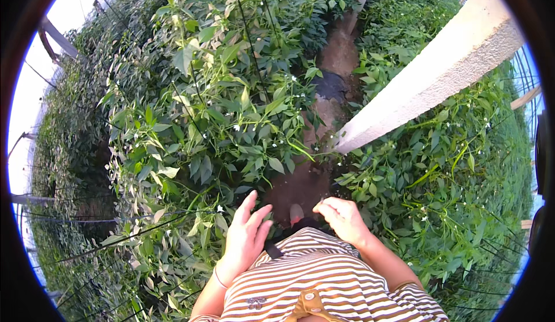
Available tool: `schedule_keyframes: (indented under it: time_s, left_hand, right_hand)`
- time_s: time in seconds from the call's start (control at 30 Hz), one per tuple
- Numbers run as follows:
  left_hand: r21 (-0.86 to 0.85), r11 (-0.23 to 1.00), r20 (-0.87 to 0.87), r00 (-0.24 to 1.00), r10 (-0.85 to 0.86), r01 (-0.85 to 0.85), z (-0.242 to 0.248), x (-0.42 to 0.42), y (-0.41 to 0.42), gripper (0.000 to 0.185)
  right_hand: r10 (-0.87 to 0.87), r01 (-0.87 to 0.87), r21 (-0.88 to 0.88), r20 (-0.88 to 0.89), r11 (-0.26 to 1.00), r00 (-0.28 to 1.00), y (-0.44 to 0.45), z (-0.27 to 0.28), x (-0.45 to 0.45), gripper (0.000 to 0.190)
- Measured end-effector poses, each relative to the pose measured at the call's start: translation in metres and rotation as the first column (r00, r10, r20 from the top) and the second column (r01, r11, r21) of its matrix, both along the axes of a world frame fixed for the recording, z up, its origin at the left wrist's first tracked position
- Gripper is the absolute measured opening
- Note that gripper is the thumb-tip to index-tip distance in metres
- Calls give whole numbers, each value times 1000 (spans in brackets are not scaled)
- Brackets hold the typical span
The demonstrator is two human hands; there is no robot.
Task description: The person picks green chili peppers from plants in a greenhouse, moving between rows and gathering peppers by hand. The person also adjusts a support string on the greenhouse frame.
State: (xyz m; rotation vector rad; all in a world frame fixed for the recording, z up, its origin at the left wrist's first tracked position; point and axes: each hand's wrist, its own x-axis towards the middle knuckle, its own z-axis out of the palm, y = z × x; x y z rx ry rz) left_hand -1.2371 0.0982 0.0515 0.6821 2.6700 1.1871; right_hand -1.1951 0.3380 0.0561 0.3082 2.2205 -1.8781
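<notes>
My left hand (249,233) is held up at the lower middle, fingers apart and nothing in it, beside the leaves of the left row of pepper plants (243,127). A thin band circles that wrist. To its right, my right hand (344,220) is bent, with thumb and fingertips drawn together; whether something small is between them cannot be told. Near it stands the right row of pepper plants (390,179). Long green peppers (300,150) and small white flowers (236,127) hang among the leaves ahead. Other long peppers (424,176) hang on the right.
A thick white post (416,79) slants up to the right from beside the narrow dirt path (303,187). A dark sheet (330,85) lies on the path farther on. Dark strings (249,40) run through the left plants. A shoe tip (296,211) shows below my hands.
</notes>
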Motion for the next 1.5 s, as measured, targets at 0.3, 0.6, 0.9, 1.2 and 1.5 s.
schedule_keyframes:
  time_s: [0.3,0.6,0.9,1.2,1.5]
  left_hand:
    - [697,626,217,729,-649,350,15,-11,4,55]
    - [570,809,410,902,-132,-141,32,5,-62,17]
    - [745,204,400,671,624,-635,60,6,-119,21]
    - [180,733,-135,721,679,-656,68,-2,-112,22]
    - [862,488,60,982,176,-140,196,-68,-34,61]
  right_hand:
    - [661,-616,-328,36,716,749,-56,29,-8,27]
    - [768,-768,21,15,639,640,-62,81,-88,17]
    - [618,-525,350,-252,776,745,-19,177,-206,10]
    - [662,-279,616,-572,737,484,-29,235,-246,12]
    - [706,-418,757,-639,503,-307,-121,253,-227,14]
